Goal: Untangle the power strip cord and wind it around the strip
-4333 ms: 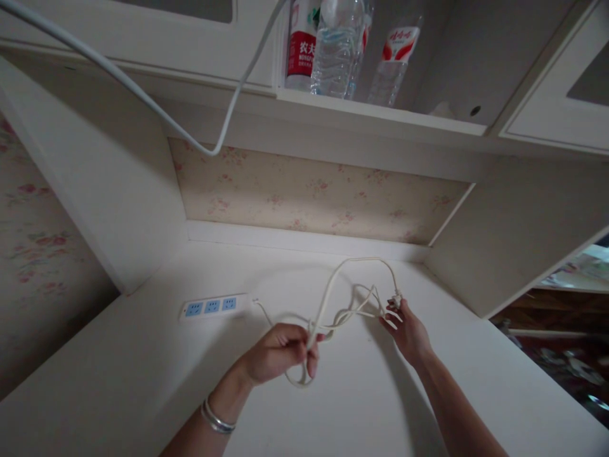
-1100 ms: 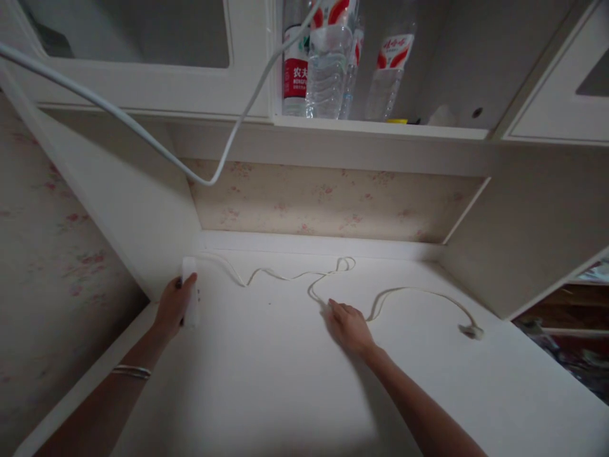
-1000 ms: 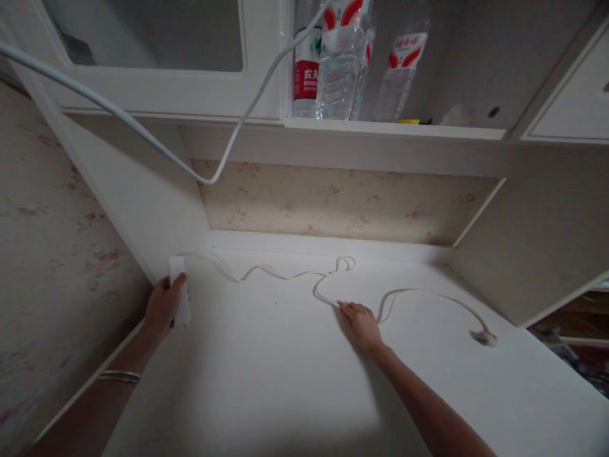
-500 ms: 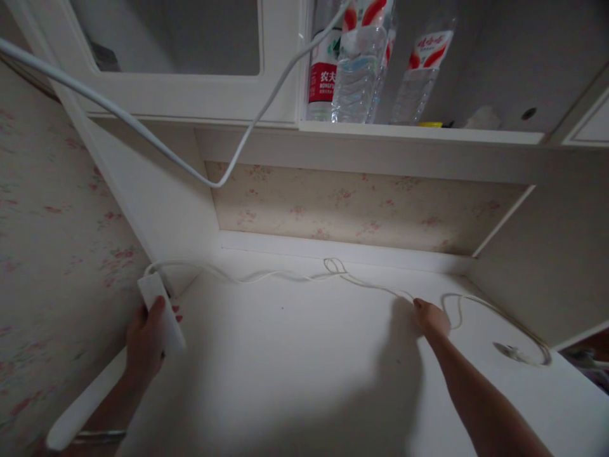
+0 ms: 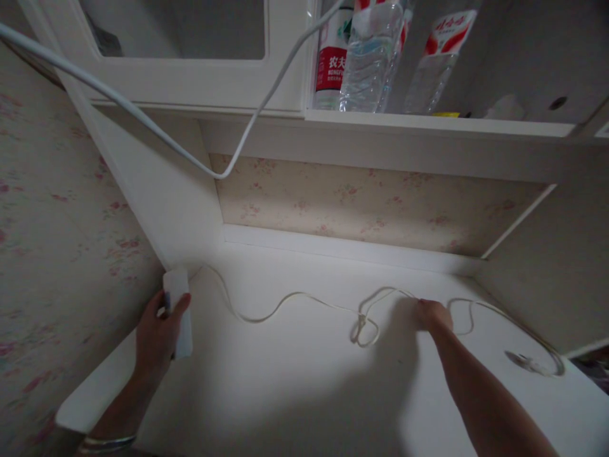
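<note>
Left hand [image 5: 159,336] was wrapped around the white power strip [image 5: 178,311] at the left edge of the table [image 5: 295,393], fingers curled about its body, thumb on the upper face. The strip stood on edge against the left side panel. Its cord [image 5: 285,301] ran rightward across the table near the back edge, with a small knotted loop at mid-table. Right hand [image 5: 432,314] lay on the cord past the loop, fingers closed and seemingly pinching it, though the grip was poorly lit. The plug [image 5: 526,363] rested by the right edge of the table.
</note>
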### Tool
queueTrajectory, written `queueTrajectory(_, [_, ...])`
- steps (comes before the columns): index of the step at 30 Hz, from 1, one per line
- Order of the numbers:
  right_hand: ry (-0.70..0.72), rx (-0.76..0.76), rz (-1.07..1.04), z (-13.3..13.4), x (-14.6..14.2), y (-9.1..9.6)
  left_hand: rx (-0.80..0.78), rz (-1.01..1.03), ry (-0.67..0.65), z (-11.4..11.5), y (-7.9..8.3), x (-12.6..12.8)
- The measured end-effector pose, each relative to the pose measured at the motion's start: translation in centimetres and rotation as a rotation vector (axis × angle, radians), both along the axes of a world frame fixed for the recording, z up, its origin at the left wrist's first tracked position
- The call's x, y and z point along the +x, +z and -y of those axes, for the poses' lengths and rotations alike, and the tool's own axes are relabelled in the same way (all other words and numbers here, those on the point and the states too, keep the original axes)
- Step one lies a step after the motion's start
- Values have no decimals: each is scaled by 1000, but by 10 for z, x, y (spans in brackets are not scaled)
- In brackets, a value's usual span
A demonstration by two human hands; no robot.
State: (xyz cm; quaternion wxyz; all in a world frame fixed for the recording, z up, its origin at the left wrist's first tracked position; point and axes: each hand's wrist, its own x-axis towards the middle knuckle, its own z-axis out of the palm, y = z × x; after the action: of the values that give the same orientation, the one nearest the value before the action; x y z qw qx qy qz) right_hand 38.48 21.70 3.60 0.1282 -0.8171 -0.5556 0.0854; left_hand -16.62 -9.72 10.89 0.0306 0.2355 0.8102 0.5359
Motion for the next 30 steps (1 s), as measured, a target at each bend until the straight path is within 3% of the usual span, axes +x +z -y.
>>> queueTrajectory(3, [109,93,-1,8,-24,0,-167,-179,-97,-12,13,10])
queueTrajectory(7, [355,275,-50,26,-83,17,-240,-462,-383,-24,24,27])
queueTrajectory(8, [443,325,-96,35,-104,25,-250,-510,-440,-26,26,34])
queueTrajectory(10, [672,448,-464,61,-151,44,-260,-559,-525,-32,31,51])
queueTrajectory(11, [749,424,-652,76,-175,53,-252,-572,-555,-35,34,61])
queueTrajectory(14, [947,169,-1110,123,-241,75,-177,-580,-651,-43,40,91])
queueTrajectory(17, [974,-11,-1380,156,-280,78,-74,-551,-729,-47,44,117])
queueTrajectory(21, [807,-135,-1454,178,-293,51,-43,-482,-782,-46,47,135])
queueTrajectory(25, [844,-297,-1351,193,-290,22,-69,-456,-891,-52,49,143])
queueTrajectory(27, [918,-367,-1240,197,-287,19,-97,-506,-957,-60,47,146])
queueTrajectory(30, [1013,-424,-1004,197,-275,30,-155,-655,-986,-74,41,148])
